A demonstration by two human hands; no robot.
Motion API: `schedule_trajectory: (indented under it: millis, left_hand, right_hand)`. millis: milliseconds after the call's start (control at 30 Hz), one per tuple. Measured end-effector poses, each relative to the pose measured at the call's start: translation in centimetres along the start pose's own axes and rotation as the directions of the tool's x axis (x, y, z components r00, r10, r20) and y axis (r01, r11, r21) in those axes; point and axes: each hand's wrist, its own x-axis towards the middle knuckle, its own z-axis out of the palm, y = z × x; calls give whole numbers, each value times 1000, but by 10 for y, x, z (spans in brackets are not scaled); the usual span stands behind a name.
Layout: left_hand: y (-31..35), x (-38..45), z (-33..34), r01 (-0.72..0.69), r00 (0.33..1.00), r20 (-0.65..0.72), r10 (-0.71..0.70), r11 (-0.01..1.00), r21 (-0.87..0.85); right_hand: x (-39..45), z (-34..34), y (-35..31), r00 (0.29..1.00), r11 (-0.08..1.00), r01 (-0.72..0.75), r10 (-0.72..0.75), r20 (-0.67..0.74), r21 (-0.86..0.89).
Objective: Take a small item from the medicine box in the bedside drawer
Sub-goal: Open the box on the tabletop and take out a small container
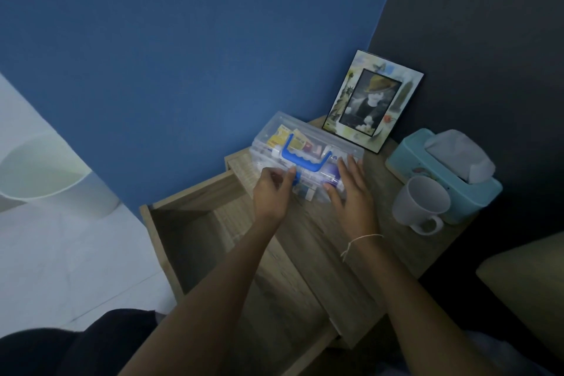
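A clear plastic medicine box (317,137) with a blue handle (305,159) stands on top of the wooden bedside table (393,241), near the blue wall. Yellow packets and other small items show through its lid. My left hand (271,192) pinches the blue latch at the box's front edge. My right hand (351,189) lies flat with fingers spread on the box's right front part. The bedside drawer (195,241) is pulled out to the left below the box, and its inside looks dark.
A framed photo (372,101) leans in the corner behind the box. A teal tissue box (442,174) and a white mug (421,204) stand on the table's right side. A white bin (45,171) stands on the pale floor at left.
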Motion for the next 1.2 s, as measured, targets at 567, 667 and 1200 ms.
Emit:
schedule_trajectory:
  millis: [567,667,1200]
  left_hand:
    - [5,9,1,196,978,102,-183,972,-132]
    - [-3,6,-1,203,977,96,-192,971,-126]
    - [22,13,-27,-78,997,-11,77,996,-38]
  right_hand:
    - [-2,0,-4,1000,999,-2,3,-24,34]
    - [-2,0,-4,1000,999,-9,10,-18,42]
    - [-12,10,-8,942,883,-247,315,-116,398]
